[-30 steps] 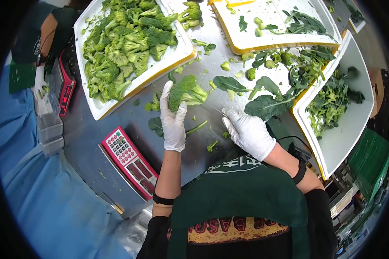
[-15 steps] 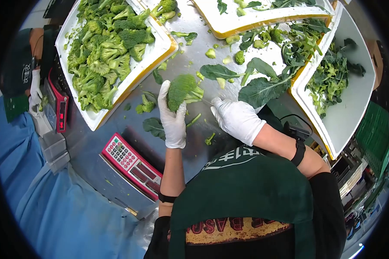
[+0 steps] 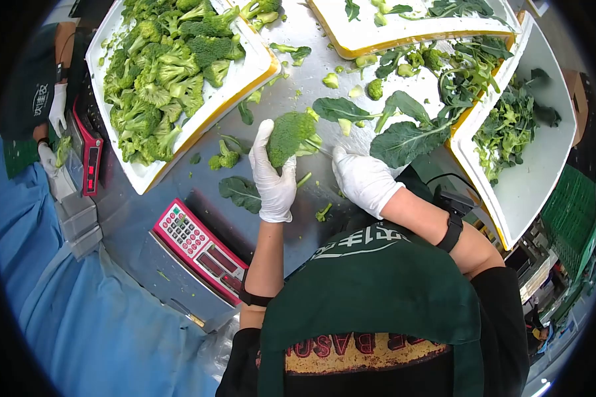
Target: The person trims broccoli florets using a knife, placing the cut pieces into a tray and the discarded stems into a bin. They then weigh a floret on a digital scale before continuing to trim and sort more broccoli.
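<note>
My left hand (image 3: pixel 272 185), in a white glove, is closed around a head of broccoli (image 3: pixel 289 137), its cut stalk turned to the right. My right hand (image 3: pixel 364 180), gloved too, is closed on a knife (image 3: pixel 324 153); only a thin strip of blade shows, against the stalk, and the handle is hidden in the fist. Below the left hand lies a dark leaf (image 3: pixel 240 193), with a small broccoli floret (image 3: pixel 226 156) just above it. Large broccoli leaves (image 3: pixel 407 140) spread over the metal table (image 3: pixel 298 86) beyond my right hand.
A white foam box (image 3: pixel 212 109) heaped with broccoli florets stands at upper left. Another foam box (image 3: pixel 357 46) and a deep white bin (image 3: pixel 543 159) hold trimmings. A red scale (image 3: pixel 198 248) sits near my left forearm. A co-worker's gloved hand (image 3: pixel 58 109) is beside another scale (image 3: pixel 91 155).
My left hand and the broccoli have shifted slightly right and up in view, and the broccoli has turned a little. At far left, the co-worker's hands have moved, one now holding a green piece.
</note>
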Available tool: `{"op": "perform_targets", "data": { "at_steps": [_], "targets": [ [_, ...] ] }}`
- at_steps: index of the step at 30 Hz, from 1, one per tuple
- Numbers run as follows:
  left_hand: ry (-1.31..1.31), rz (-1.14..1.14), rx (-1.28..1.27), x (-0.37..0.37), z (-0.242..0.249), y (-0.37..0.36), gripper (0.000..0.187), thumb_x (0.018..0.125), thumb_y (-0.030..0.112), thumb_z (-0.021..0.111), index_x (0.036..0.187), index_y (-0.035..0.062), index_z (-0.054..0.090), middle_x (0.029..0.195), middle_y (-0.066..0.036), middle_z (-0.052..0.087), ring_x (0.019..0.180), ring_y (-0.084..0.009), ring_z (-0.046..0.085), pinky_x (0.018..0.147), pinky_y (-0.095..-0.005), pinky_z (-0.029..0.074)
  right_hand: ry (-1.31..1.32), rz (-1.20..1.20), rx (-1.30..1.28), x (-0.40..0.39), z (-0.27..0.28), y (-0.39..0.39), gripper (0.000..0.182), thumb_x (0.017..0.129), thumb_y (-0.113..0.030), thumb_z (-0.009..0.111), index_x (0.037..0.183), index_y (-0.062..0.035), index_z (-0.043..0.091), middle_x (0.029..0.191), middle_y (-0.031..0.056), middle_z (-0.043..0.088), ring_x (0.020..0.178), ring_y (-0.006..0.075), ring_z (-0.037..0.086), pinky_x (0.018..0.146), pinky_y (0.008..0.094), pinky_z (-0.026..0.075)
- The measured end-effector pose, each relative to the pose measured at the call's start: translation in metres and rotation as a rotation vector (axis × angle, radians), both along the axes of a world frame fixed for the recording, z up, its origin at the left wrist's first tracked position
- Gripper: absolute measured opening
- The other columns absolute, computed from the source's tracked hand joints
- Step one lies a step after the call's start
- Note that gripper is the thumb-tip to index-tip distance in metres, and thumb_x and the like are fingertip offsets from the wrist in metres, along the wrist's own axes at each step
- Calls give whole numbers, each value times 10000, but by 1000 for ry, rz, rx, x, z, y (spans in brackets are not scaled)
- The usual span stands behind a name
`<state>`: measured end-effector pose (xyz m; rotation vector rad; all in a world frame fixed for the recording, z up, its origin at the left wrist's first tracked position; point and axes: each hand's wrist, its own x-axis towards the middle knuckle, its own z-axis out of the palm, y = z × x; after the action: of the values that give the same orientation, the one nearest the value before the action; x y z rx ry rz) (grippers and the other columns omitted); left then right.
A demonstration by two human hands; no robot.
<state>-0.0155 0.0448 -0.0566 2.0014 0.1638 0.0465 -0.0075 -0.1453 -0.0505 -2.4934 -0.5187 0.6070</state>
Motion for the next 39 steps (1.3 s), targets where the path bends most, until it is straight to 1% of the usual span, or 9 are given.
{"op": "perform_targets", "data": {
  "at_steps": [10,13,16,23,24,27,28,31,39],
  "targets": [
    [33,81,-68,7,5,14,645,847,-128,500,1443,55,340,1418,-71,416,1290,-185,420,1100,-327,327,-12,-18,5,-9,11,-38,153,929,-173,511,909,-21,505,627,188,604,561,390,610,508,486,473],
    [2,16,12,7,19,18,698,783,-76,580,1432,64,362,1424,-94,414,1291,-231,427,1112,-356,311,54,12,-35,-7,21,-38,259,950,-172,512,1179,-57,548,684,201,622,629,389,630,552,472,503],
    [-129,12,25,18,40,11,716,711,-3,670,1386,81,443,1402,-138,468,1296,-314,418,1119,-418,283,39,-14,-47,-8,25,-40,254,952,-178,515,1182,-82,567,671,196,617,618,387,626,548,468,499],
    [-79,-330,756,73,54,0,562,740,34,671,1288,75,552,1274,-137,580,1183,-315,521,1038,-401,379,-62,-172,77,-1,34,-42,178,931,-176,555,1039,-46,610,690,185,636,629,368,639,552,461,502],
    [74,-442,713,85,45,5,556,755,-4,665,1291,94,552,1236,-114,602,1133,-274,574,996,-375,426,-52,-184,81,0,34,-42,182,929,-171,560,1052,-46,609,694,188,635,636,371,639,558,460,503],
    [-18,-211,233,90,37,5,487,803,-81,610,1266,61,554,1201,-91,615,1113,-205,593,974,-337,450,-25,-262,139,6,34,-44,200,926,-161,572,1085,-44,606,704,199,633,658,384,638,575,459,505],
    [-35,-124,-26,91,33,5,466,790,-42,625,1230,104,572,1097,-110,608,1083,-249,587,918,-356,474,-7,-307,184,5,33,-45,206,926,-160,574,1092,-43,606,709,204,632,666,390,637,580,461,504],
    [-104,-46,-313,86,58,-2,466,779,-91,622,1215,66,575,1139,-116,572,1094,-227,578,936,-344,463,83,-413,327,7,25,-41,209,934,-117,580,1120,-24,599,773,176,662,668,336,654,594,399,510],
    [-251,-72,-126,68,81,-5,455,729,-138,617,1138,60,635,1152,-113,585,1088,-243,568,958,-340,449,419,-665,773,34,65,-16,186,952,-99,575,1122,-25,569,785,45,608,634,107,575,584,249,467]
  ]
}}
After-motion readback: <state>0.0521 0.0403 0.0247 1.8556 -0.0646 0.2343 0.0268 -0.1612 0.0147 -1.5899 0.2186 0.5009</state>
